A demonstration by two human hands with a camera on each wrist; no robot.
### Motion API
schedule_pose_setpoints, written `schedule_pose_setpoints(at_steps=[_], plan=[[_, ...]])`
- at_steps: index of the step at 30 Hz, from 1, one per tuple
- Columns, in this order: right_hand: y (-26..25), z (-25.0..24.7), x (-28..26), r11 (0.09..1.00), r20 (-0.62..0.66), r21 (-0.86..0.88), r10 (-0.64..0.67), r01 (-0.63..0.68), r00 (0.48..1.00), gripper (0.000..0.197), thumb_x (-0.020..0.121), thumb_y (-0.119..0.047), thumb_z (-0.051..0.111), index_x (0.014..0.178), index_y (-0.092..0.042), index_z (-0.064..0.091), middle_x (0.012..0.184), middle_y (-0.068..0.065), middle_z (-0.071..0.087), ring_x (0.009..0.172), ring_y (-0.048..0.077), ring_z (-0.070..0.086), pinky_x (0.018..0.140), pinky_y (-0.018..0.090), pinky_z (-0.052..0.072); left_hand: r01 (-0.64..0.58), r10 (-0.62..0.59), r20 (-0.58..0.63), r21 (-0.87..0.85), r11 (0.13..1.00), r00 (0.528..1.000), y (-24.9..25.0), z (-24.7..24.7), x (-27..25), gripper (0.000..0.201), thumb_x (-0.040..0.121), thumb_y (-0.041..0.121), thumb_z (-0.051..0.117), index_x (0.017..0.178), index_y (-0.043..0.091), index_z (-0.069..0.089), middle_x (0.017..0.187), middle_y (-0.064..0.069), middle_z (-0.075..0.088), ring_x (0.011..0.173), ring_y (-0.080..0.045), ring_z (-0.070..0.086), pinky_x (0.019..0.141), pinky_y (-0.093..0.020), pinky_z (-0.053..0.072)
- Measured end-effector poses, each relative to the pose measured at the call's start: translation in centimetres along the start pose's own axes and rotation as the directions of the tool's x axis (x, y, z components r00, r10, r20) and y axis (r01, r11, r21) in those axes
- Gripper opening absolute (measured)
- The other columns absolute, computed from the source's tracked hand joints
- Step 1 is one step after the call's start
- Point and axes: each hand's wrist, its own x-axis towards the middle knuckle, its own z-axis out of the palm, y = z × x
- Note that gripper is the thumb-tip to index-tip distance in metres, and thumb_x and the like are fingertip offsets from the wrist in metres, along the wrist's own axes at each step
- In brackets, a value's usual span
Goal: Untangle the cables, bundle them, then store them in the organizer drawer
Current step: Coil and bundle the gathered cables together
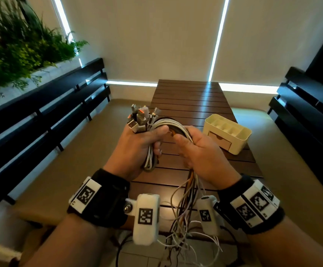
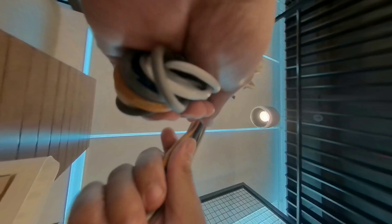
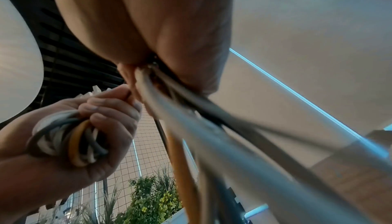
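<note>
Both hands hold one bunch of white, grey and orange cables [image 1: 173,125] above the near half of the slatted wooden table [image 1: 192,105]. My left hand [image 1: 139,149] grips the coiled part, with several USB plugs [image 1: 139,120] sticking up from the fist. The coil [image 2: 169,85] fills the left wrist view. My right hand [image 1: 199,151] grips the strand arching over from the coil, and the loose cable ends [image 1: 187,218] hang from it toward the floor. A cream organizer [image 1: 227,132] with a small shut drawer [image 1: 219,141] stands on the table to the right of my right hand.
Dark slatted benches [image 1: 47,116] run along the left and right [image 1: 307,110] of the table. Green plants [image 1: 21,45] stand at the back left. Closed blinds [image 1: 143,35] cover the far wall.
</note>
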Motion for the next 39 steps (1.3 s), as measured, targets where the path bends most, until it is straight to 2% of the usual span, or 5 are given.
schedule_pose_setpoints(at_steps=[10, 16, 23, 32, 39], plan=[[-1.4, 0.5, 0.3, 0.999, -0.062, 0.029, -0.016, 0.018, 0.998, 0.026, 0.106, -0.031, 0.038, 0.114, -0.016, 0.057, 0.063, -0.020, 0.059, 0.056, -0.003, 0.055, 0.053, 0.014, 0.041, 0.095, -0.095, 0.009, -0.177, 0.980, 0.995, -0.9, 1.5, -0.3, 0.035, 0.086, 0.000, 0.065, 0.120, -0.006, 0.061, 0.115, -0.027, 0.068, 0.102, -0.032, 0.069, 0.088, -0.050, 0.057], [-1.5, 0.7, 0.5, 0.998, -0.095, 0.056, 0.027, -0.021, 0.995, 0.029, 0.108, -0.031, 0.033, 0.105, -0.024, 0.060, 0.062, -0.013, 0.059, 0.057, 0.000, 0.052, 0.053, 0.018, 0.042, 0.086, -0.085, 0.014, -0.221, 0.971, 0.996, -1.5, 2.4, -0.3, 0.022, 0.089, -0.001, 0.060, 0.107, -0.013, 0.061, 0.078, -0.018, 0.065, 0.067, -0.026, 0.066, 0.062, -0.035, 0.055], [-2.0, 0.3, 0.7, 0.992, -0.128, -0.114, -0.074, 0.059, 0.989, 0.023, 0.106, -0.031, 0.038, 0.107, -0.037, 0.060, 0.094, -0.011, 0.072, 0.092, 0.004, 0.066, 0.080, 0.028, 0.056, 0.162, -0.158, 0.036, -0.243, 0.956, 0.987, -2.5, 2.3, 0.4, 0.028, 0.078, 0.002, 0.063, 0.104, -0.008, 0.066, 0.086, -0.022, 0.062, 0.080, -0.033, 0.064, 0.075, -0.044, 0.053], [-0.5, 0.1, 1.9, 0.981, -0.164, -0.183, -0.095, 0.065, 0.982, 0.025, 0.102, -0.043, 0.041, 0.104, -0.050, 0.065, 0.140, -0.022, 0.035, 0.137, 0.013, 0.033, 0.114, 0.047, 0.035, -0.037, 0.008, 0.098, 0.300, 0.953, 0.995, -2.1, 2.3, -0.3, 0.012, 0.087, 0.028, 0.066, 0.080, 0.036, 0.071, 0.080, 0.013, 0.072, 0.090, -0.018, 0.067, 0.091, -0.055, 0.054], [-1.1, -0.2, 2.1, 0.924, -0.090, -0.376, 0.043, -0.074, 0.995, 0.045, 0.099, -0.058, 0.032, 0.140, -0.048, 0.046, 0.158, -0.032, -0.006, 0.151, 0.008, 0.002, 0.121, 0.057, 0.009, -0.023, -0.004, 0.133, 0.199, 0.980, 0.991, -1.6, 2.2, 0.1, 0.019, 0.085, 0.008, 0.062, 0.090, -0.010, 0.067, 0.089, -0.029, 0.068, 0.087, -0.049, 0.065, 0.077, -0.067, 0.052]])
